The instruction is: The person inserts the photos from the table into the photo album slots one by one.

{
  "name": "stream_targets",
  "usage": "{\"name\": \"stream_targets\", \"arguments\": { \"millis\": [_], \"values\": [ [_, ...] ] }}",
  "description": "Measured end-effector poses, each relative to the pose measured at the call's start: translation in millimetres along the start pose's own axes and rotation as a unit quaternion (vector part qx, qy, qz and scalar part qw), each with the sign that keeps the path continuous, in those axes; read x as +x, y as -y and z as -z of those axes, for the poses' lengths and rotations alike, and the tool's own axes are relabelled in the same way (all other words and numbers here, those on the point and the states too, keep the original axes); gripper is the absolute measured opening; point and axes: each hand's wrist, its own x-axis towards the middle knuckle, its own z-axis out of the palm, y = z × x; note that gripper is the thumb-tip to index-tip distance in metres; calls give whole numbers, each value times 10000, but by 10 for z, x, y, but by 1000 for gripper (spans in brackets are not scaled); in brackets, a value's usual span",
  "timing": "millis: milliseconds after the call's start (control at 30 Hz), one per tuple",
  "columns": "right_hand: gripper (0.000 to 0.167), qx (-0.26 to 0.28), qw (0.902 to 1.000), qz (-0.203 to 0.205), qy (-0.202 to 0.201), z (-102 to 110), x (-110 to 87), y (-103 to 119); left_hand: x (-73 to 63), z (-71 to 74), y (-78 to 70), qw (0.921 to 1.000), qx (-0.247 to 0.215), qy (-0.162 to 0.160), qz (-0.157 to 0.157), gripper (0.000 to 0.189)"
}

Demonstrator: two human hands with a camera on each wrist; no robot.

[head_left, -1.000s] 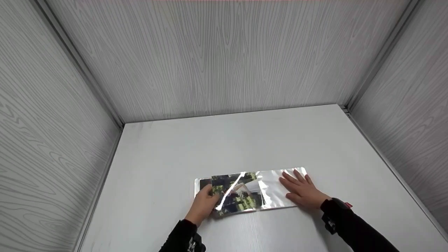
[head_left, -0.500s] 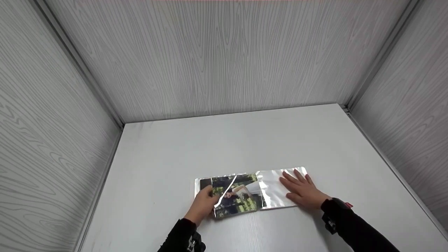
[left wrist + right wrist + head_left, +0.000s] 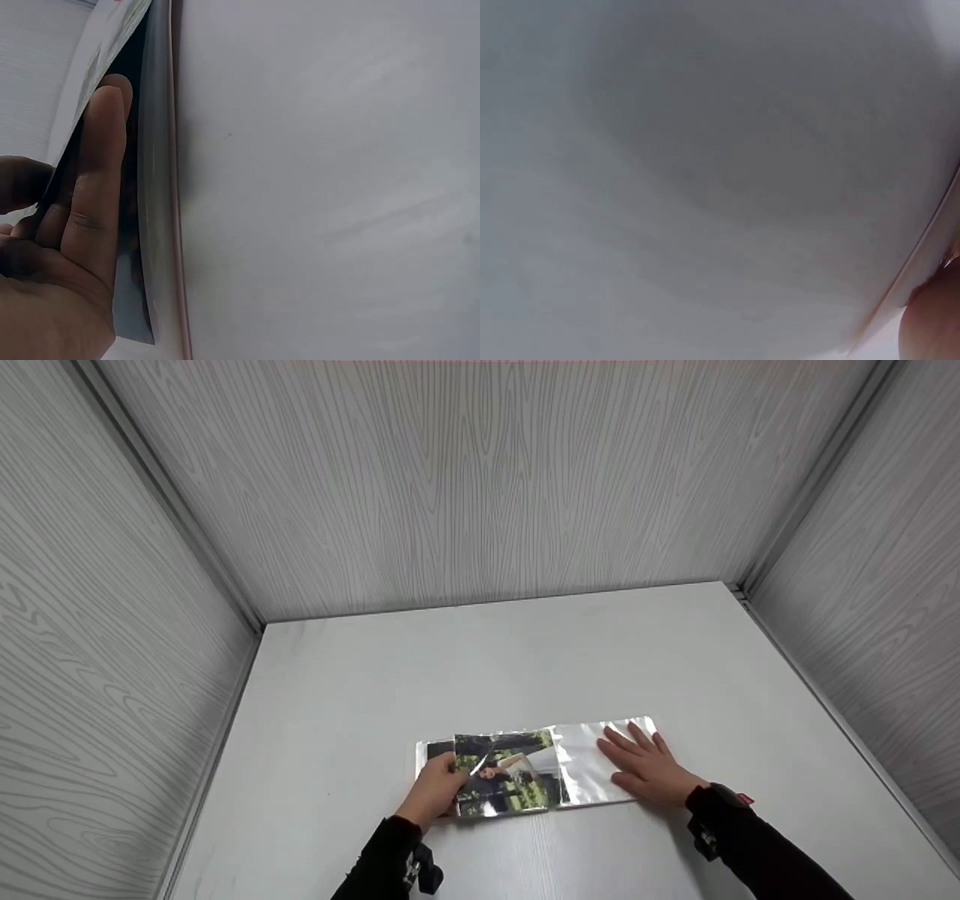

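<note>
An open photo album with clear sleeves (image 3: 581,787) lies flat near the front of the table. Over its left page is a glossy photo (image 3: 517,791) of a person among greenery, its right edge close to the album's fold. My left hand (image 3: 435,789) pinches the photo's left edge, thumb on top and fingers underneath. In the left wrist view the fingers (image 3: 101,172) reach under the raised sheet, above the page below. My right hand (image 3: 649,769) rests flat with spread fingers on the blank right page. Only a bit of the right hand (image 3: 934,322) shows in the right wrist view.
The white table (image 3: 480,660) is bounded by a grey wood-grain panel (image 3: 480,487) at the back and by similar panels at the left (image 3: 112,660) and right (image 3: 885,585).
The photo's lower left corner has shifted up slightly, and the bright glare streak across it has shrunk, so more of the picture shows. The right hand stays in place.
</note>
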Motion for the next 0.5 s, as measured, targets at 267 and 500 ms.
{"name": "stream_targets", "arguments": {
  "millis": [267, 500],
  "values": [
    [60, 100, 9999, -44, 40, -39, 0, -43, -92, -2, 42, 9993, 226, -295, 35, 16],
    [61, 96, 9999, -107, 81, -31, -9, -60, -129, -24, 41, 9987, 23, -181, 481, 15]
  ]
}}
